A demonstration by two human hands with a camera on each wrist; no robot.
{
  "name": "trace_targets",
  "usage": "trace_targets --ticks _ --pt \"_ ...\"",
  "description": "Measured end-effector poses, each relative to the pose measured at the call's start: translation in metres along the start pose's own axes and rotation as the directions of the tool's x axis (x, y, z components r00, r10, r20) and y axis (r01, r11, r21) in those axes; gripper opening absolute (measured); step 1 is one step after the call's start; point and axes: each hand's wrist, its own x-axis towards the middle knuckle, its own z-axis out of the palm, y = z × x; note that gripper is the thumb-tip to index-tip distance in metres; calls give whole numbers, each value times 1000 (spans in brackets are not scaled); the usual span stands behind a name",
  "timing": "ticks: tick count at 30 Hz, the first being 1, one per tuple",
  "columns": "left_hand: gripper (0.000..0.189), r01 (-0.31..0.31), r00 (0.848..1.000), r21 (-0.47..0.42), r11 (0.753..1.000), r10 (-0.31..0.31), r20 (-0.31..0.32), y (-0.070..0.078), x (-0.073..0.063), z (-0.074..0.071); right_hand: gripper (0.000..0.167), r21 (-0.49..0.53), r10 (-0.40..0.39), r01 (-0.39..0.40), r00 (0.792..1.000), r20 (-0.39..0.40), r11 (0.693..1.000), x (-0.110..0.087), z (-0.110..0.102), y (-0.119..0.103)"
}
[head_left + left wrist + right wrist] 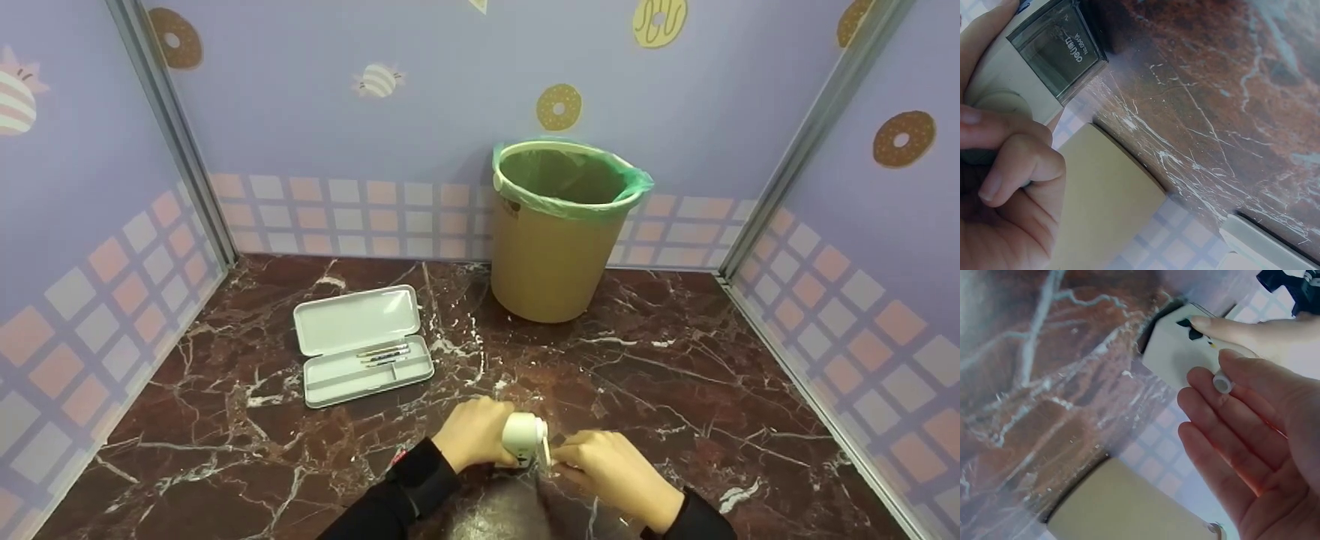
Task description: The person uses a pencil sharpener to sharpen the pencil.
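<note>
A white hand-crank pencil sharpener (520, 429) with a dark clear shavings box (1058, 48) is held low over the table. My left hand (474, 433) grips its body, fingers curled around it. My right hand (609, 469) pinches the small white knob (1222, 383) of the crank handle between thumb and index finger, while the other fingers extend loosely in the right wrist view. Any pencil inside the sharpener is hidden. A small red thing (398, 455) shows partly beside my left wrist.
An open white pencil case (352, 386) with several pencils (384, 353) lies at the left. Behind, against the wall, stands a tan trash bin (555, 262) with a green liner (637, 180). Patterned walls enclose the dark marbled table (247, 442).
</note>
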Motion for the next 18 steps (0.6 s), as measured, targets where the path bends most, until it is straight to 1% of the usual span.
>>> trace_targets --ticks 2,4,7,11,13,18 --pt "47 1 1000 -2 1000 -1 1 0 0 0 4 2 -2 2 1000 -12 1000 1 -4 1" --pt "47 0 1000 1 1000 0 0 -1 0 0 5 13 -2 3 1000 -29 1000 2 -7 2" --pt "46 -5 1000 7 1000 6 -5 -1 1 1 8 2 -21 21 997 -71 1000 4 -10 5" --pt "46 -15 1000 12 1000 15 -11 -1 1 1 16 -18 -37 35 992 -119 999 7 -13 9" --pt "46 -15 1000 12 1000 15 -9 -1 1 1 19 -24 -31 28 991 -133 999 9 -14 11" --pt "46 -12 1000 10 1000 12 -9 -1 1 1 18 -58 -5 -5 986 -168 998 16 -13 16"
